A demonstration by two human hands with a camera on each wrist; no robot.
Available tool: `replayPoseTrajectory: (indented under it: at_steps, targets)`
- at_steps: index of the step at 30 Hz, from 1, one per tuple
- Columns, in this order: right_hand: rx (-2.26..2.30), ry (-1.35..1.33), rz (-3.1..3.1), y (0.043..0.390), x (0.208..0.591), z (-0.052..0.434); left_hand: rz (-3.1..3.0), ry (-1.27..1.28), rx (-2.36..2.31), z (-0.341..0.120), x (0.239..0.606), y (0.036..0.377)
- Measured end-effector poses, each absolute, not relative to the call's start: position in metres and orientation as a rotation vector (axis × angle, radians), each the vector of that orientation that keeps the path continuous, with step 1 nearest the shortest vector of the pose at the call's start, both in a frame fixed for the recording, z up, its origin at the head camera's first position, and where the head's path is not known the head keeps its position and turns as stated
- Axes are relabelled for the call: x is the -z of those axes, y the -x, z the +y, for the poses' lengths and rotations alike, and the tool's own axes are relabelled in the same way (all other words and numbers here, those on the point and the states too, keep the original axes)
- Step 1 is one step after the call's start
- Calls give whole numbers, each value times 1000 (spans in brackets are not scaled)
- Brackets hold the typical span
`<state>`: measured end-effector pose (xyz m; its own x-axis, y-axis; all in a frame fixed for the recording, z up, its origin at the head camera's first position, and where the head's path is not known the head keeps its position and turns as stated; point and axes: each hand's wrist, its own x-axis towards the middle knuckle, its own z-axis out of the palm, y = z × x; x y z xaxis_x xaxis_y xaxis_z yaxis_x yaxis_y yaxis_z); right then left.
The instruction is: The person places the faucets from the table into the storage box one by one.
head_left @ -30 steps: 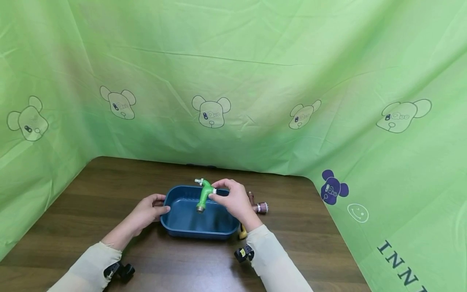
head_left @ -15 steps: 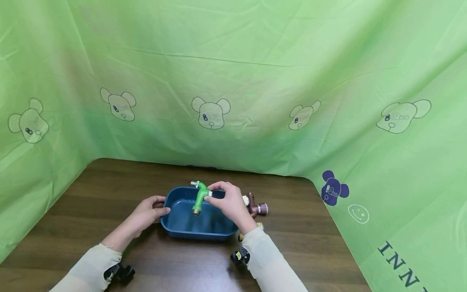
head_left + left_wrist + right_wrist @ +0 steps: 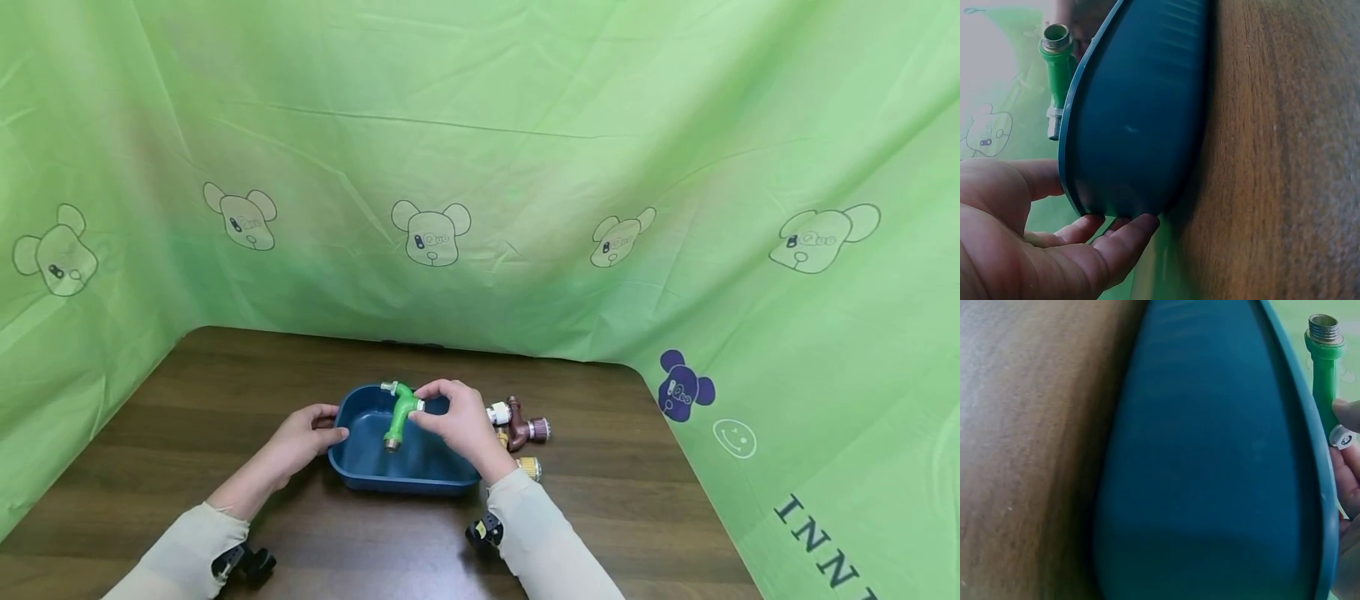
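A blue plastic basin [image 3: 397, 483] rests on the table. My left hand [image 3: 298, 442] holds its left end, with the thumb over the rim and the fingers along the outside wall, as the left wrist view of the hand [image 3: 1054, 253] shows. Over the basin, my right hand [image 3: 461, 425] pinches a green tap [image 3: 399, 421] between thumb and fingers near its pale collar. The tap's threaded metal end points down toward me, its metal nozzle away. In the right wrist view the tap [image 3: 1324, 381] shows beyond the basin's rim [image 3: 1325, 506].
Right of the basin lie more taps: a brown one [image 3: 517, 429], a yellow-handled one [image 3: 529, 468] partly behind my right forearm, and a white-ended piece [image 3: 498, 412]. A green printed cloth [image 3: 480, 275] hangs behind and around the wooden table [image 3: 637, 500].
My right hand has moved left and slightly lower with the green tap, staying over the basin. More of the taps on the right now shows. My left hand has kept its place on the basin.
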<state>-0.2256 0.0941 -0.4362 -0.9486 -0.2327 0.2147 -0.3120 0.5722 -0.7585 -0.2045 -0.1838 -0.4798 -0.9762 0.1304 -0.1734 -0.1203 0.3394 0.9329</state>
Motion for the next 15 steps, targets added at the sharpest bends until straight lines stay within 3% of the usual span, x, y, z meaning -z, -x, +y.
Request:
replayPoseTrajectory:
  at_steps: [15]
  targets:
    - [-1336, -476, -2789, 224, 447, 87, 2382, -9, -1690, -183, 481, 205]
